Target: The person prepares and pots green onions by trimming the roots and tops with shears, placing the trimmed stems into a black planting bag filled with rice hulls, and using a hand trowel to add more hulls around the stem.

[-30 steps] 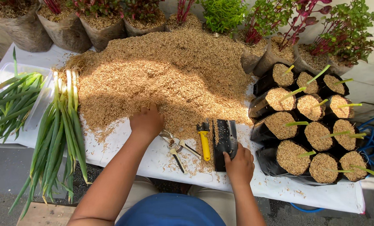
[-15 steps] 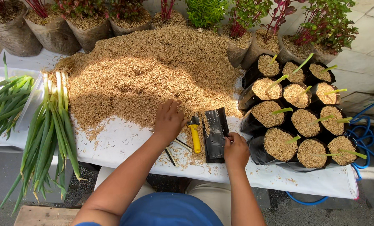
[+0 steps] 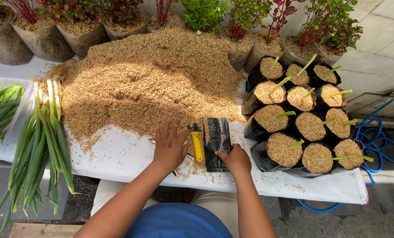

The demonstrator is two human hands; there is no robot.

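Left hand (image 3: 169,147) flat, fingers spread, on husks (image 3: 153,83) beside yellow-handled tool (image 3: 197,143). Right hand (image 3: 235,159) pinching flat black bag (image 3: 217,136) (near edge).

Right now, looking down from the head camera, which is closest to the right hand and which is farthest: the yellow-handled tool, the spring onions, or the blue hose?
From the right hand:
1. Yellow-handled tool, just to its left.
2. Blue hose, off the table's right side.
3. Spring onions, far left end.
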